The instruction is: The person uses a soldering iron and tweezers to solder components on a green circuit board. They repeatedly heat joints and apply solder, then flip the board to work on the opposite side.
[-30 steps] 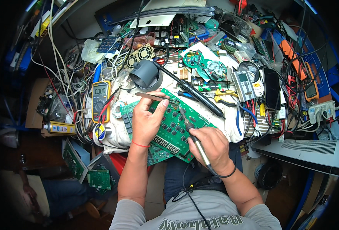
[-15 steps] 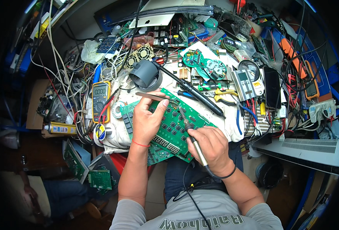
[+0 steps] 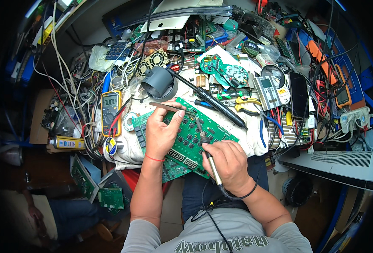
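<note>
My left hand (image 3: 161,134) pinches a pair of grey metal tweezers (image 3: 164,107), whose tips reach over the upper part of a green circuit board (image 3: 221,134). Its palm lies along the board's left side. In my right hand (image 3: 228,163) is a soldering iron (image 3: 213,165), its tip pointing up at the board close to the tweezer tips; whether it touches is too small to tell. The board carries rows of black push buttons and a digit display (image 3: 184,159). Another green board (image 3: 172,170) shows partly beneath it.
Left of the board sits a yellow multimeter (image 3: 110,111). Behind are a grey plastic pipe fitting (image 3: 158,83), a black desoldering pump-like tool (image 3: 214,103) and yellow-handled pliers (image 3: 247,106). A phone (image 3: 298,95) lies to the right. Cables and boards crowd the bench; another person (image 3: 39,215) is at lower left.
My right hand and the soldering iron have shifted slightly left, with the tip still near the tweezer tips. My left hand and the board stay almost in place.
</note>
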A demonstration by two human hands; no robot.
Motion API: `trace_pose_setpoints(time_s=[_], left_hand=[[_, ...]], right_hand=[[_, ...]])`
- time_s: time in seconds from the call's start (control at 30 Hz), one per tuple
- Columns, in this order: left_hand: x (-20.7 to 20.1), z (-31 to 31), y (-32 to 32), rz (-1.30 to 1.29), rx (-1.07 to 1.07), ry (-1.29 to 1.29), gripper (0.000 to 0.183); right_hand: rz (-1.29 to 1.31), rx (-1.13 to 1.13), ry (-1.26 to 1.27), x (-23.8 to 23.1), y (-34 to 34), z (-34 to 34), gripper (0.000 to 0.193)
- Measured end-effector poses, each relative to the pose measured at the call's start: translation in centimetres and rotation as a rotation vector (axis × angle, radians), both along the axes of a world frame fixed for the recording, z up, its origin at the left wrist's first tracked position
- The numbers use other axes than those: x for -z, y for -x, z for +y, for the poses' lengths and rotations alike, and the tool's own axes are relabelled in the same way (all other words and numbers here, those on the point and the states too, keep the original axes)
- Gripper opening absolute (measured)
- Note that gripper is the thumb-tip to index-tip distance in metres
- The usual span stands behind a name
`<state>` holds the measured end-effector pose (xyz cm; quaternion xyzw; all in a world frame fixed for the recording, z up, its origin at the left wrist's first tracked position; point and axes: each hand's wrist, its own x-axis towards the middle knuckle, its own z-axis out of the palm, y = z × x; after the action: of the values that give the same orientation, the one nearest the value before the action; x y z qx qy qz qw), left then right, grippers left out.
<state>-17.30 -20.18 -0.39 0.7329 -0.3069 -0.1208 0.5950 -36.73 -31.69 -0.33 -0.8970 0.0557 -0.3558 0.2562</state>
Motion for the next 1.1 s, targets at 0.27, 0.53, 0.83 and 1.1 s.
trace_pose_setpoints(time_s=[0.27, 0.53, 0.83, 1.1], left_hand=[[0.11, 0.12, -0.14, -0.064, 0.025, -0.066, 0.019], [0.32, 0.17, -0.26, -0.085, 0.020, -0.094, 0.017], [0.23, -0.04, -0.08, -0.124, -0.001, -0.107, 0.014], [0.62, -0.11, -0.27, -0.193, -0.020, -0.113, 0.016]], right_hand=[[-0.005, -0.001, -0.011, 0.03, -0.06, 0.07, 0.038], [0.001, -0.005, -0.029, 0.13, 0.02, -0.05, 0.039], [0.005, -0.002, -0.021, 0.08, 0.12, -0.05, 0.040], [0.007, 0.000, -0.020, 0.07, 0.15, 0.03, 0.038]])
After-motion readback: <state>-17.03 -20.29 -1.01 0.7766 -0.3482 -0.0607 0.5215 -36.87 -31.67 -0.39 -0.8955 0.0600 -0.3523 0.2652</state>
